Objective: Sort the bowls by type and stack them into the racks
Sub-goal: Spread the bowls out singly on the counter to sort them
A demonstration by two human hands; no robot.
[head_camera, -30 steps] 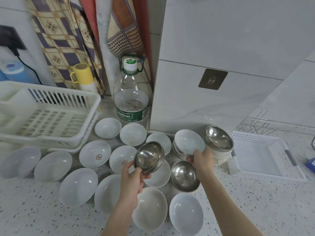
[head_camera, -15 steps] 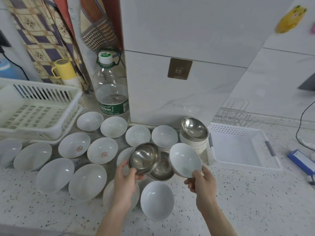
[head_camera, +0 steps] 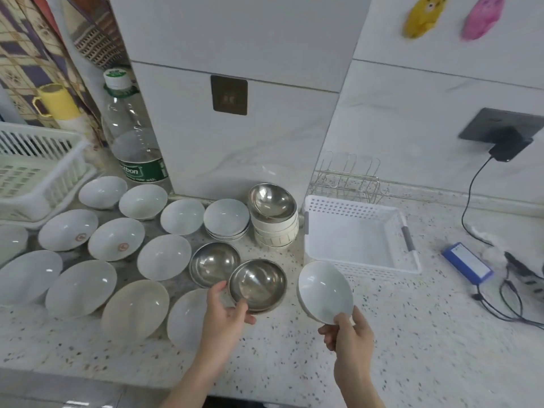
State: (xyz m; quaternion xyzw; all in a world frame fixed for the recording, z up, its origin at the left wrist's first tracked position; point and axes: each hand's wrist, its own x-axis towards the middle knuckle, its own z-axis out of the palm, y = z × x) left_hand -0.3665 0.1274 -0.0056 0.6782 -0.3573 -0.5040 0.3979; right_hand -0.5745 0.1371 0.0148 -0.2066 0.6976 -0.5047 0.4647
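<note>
My left hand (head_camera: 224,312) pinches the near rim of a steel bowl (head_camera: 258,284) held just above the counter. My right hand (head_camera: 348,338) grips a white ceramic bowl (head_camera: 324,291) by its near edge, tilted, in front of the white basket (head_camera: 407,245). A second steel bowl (head_camera: 214,263) sits on the counter to the left. A third steel bowl (head_camera: 272,200) tops a stack of cream bowls (head_camera: 275,234). Several white bowls (head_camera: 163,256) lie spread across the left of the counter, and a short stack of white bowls (head_camera: 226,219) stands by the wall.
A white slatted dish rack (head_camera: 38,175) is at far left, beside a large water bottle (head_camera: 132,142) and a yellow mug (head_camera: 57,103). A wire rack (head_camera: 347,181) stands behind the basket. A blue box (head_camera: 468,262), cables and a plugged charger (head_camera: 510,148) occupy the right.
Both hands have moved right with their bowls. The white bowl is now out in front of the basket and the steel bowl sits lower, near the counter. The view has swung right.
</note>
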